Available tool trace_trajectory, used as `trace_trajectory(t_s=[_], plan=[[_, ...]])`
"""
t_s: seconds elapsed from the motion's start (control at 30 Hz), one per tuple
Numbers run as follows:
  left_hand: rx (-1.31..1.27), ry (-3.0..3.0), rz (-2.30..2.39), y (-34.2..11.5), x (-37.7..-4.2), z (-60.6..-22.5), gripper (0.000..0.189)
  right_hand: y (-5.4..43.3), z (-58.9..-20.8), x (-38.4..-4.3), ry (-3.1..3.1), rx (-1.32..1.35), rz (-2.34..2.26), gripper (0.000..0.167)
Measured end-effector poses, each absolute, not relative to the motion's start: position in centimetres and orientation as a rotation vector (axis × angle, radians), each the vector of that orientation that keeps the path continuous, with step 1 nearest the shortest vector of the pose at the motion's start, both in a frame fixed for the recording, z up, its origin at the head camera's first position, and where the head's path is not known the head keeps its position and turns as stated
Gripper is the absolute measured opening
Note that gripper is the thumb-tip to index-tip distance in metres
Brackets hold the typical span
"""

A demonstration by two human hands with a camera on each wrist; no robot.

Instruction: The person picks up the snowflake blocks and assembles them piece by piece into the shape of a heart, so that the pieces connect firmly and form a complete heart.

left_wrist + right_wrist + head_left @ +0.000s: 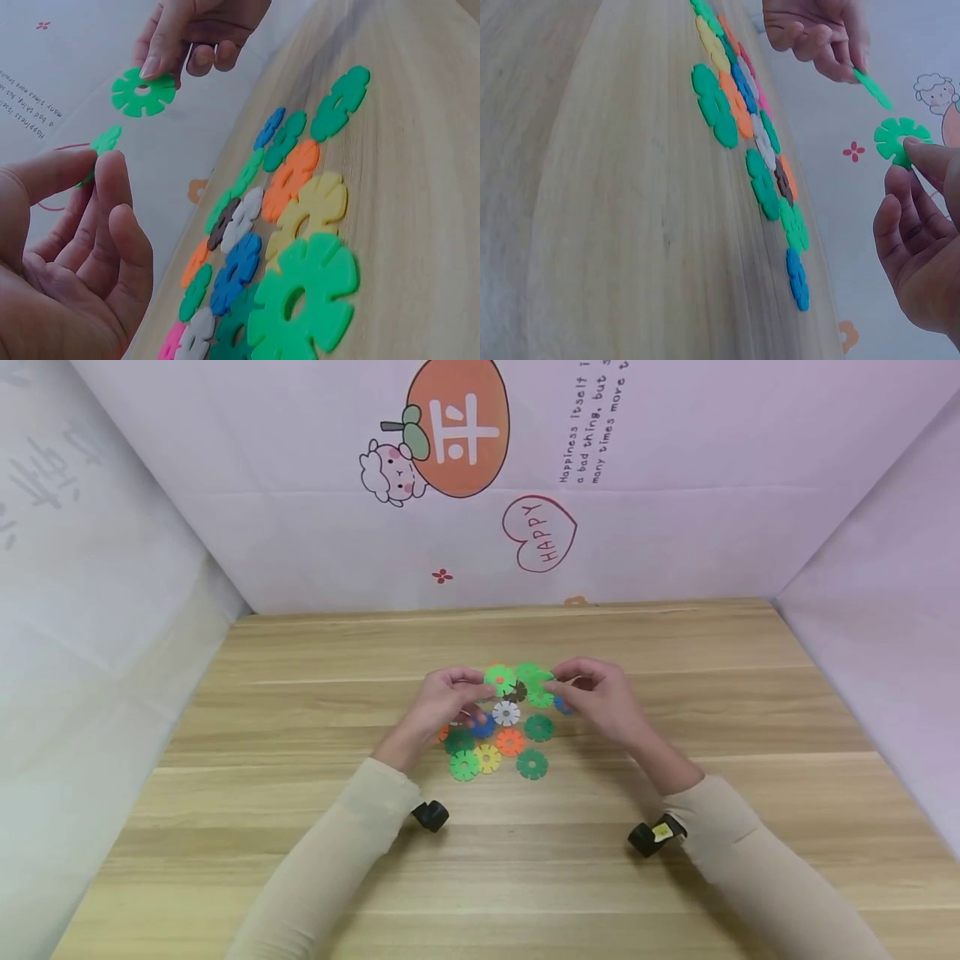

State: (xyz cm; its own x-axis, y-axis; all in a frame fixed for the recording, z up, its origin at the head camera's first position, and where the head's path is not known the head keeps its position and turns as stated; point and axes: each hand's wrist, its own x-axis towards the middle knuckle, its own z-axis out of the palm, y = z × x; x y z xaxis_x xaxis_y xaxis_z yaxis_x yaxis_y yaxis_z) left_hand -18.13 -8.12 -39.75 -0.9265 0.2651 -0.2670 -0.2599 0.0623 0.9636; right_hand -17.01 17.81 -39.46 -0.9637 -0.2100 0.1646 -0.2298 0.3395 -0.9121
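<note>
My left hand [450,700] pinches a light green notched plastic disc [491,675] between thumb and fingers, above the table. Facing it, my right hand [603,697] pinches a second light green notched disc [537,683] by its edge. In the left wrist view the left hand's disc [107,139] appears almost edge-on, while the right hand's disc [150,103] shows its flat face and centre hole. A narrow gap separates the two discs in the right wrist view, where the right hand's disc [891,136] lies below the other one [874,88].
Several more notched discs lie flat beneath the hands, among them a yellow disc [487,767], a white disc [498,717], an orange disc [511,752] and a dark green disc [532,774]. The wooden table [525,877] meets a printed white backdrop [315,527] behind.
</note>
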Motion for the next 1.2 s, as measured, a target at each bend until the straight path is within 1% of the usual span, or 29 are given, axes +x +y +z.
trace_trajectory(t_s=[0.13, 0.4, 0.7, 0.8, 1.03, 1.2], plan=[[-0.026, 1.935, 1.945, -7.7, -18.0, -39.4, 0.028, 17.4, -39.4, -16.9, -2.526, 0.461, 1.757, 0.015], [-0.052, 1.841, 2.011, -7.3, -18.0, -39.4, 0.021, 17.1, -39.4, -16.9, -2.497, 0.456, 1.783, 0.013], [-0.106, 1.806, 2.033, -6.7, -17.9, -39.4, 0.018, 16.7, -39.7, -16.9, -2.467, 0.487, 1.694, 0.011], [-0.119, 1.782, 2.039, -6.5, -17.9, -39.4, 0.02, 16.4, -39.7, -16.7, -2.444, 0.513, 1.633, 0.01], [-0.088, 1.81, 2.002, -6.4, -18.0, -39.6, 0.034, 16.2, -40.0, -16.8, -2.388, 0.601, 1.497, 0.009], [-0.064, 1.862, 1.97, -6.6, -17.9, -39.5, 0.02, 16.4, -40.1, -17.0, -2.34, 0.687, 1.463, 0.009]])
